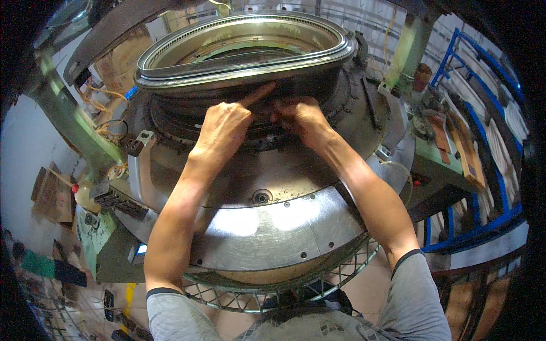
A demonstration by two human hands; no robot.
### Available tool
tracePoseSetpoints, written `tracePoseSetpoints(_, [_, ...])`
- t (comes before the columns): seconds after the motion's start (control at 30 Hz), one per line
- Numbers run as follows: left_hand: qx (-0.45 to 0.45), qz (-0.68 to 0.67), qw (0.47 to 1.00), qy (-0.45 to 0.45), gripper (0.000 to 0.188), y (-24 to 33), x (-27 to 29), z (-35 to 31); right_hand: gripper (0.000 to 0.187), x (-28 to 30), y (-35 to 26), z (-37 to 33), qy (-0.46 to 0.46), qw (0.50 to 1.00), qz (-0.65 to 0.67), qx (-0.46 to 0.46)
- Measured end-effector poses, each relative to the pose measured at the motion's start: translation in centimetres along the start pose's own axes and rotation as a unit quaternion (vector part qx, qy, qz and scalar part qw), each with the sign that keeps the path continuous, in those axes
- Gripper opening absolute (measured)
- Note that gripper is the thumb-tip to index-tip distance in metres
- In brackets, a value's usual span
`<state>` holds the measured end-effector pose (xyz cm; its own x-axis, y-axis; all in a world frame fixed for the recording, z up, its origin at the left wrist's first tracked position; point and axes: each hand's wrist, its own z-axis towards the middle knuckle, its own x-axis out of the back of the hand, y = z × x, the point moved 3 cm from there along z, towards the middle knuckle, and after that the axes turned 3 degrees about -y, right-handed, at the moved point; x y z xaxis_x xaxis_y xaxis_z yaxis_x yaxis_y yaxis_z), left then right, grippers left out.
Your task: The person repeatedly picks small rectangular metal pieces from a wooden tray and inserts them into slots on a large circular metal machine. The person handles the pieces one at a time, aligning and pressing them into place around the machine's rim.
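Both my forearms reach forward over a large round metal machine to the dark side wall below its raised metal ring. My left hand is closed, knuckles up. A long brownish shape, a stretched finger or a slim tool, points from it toward the dark wall just under the ring. Close to its right, my right hand has its fingers bent and pinched together at the same wall. Shadow hides the fingertips, and anything held in them is too small to tell. A broad steel plate lies below my wrists.
Green posts rise left and right of the machine. Wooden pieces lie on its right-hand ledge. A blue rack with pale long items stands at the right. Orange cords hang at the left. A curved lattice frame runs under the near edge.
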<state>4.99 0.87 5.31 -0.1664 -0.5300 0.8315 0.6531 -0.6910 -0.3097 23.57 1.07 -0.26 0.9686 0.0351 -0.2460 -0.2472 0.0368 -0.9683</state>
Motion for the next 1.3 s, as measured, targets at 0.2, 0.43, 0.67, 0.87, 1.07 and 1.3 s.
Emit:
tracePoseSetpoints(0.2, [0.017, 0.003, 1.0, 0.001, 0.016, -0.1, 0.1, -0.5, 0.017, 0.6, -0.9, -0.3, -0.043, 0.999, -0.018, 0.015])
tracePoseSetpoints(0.43, [-0.007, -0.13, 0.981, 0.145, 0.03, 1.0, 1.4, -0.5, 0.019, 0.4, -1.8, -0.4, -0.019, 0.997, 0.033, 0.07])
tracePoseSetpoints(0.67, [0.264, -0.808, 0.512, 0.124, 0.014, 2.4, -1.4, 0.7, 0.019, 0.5, -2.0, -4.3, -0.091, 0.923, -0.336, 0.166])
tracePoseSetpoints(0.87, [0.312, -0.841, 0.437, 0.071, 0.015, 4.6, -3.8, 2.4, 0.017, 3.7, -0.9, -4.6, -0.063, 0.952, -0.289, 0.079])
tracePoseSetpoints(1.07, [0.279, -0.872, 0.401, 0.037, 0.028, 4.9, -5.7, 3.3, 0.019, 5.5, 0.1, -4.4, -0.151, 0.968, -0.203, -0.003])
tracePoseSetpoints(1.3, [0.276, -0.859, 0.431, 0.035, 0.027, 5.2, -6.0, 3.0, 0.02, 5.2, 0.3, -4.5, -0.143, 0.966, -0.216, 0.009])
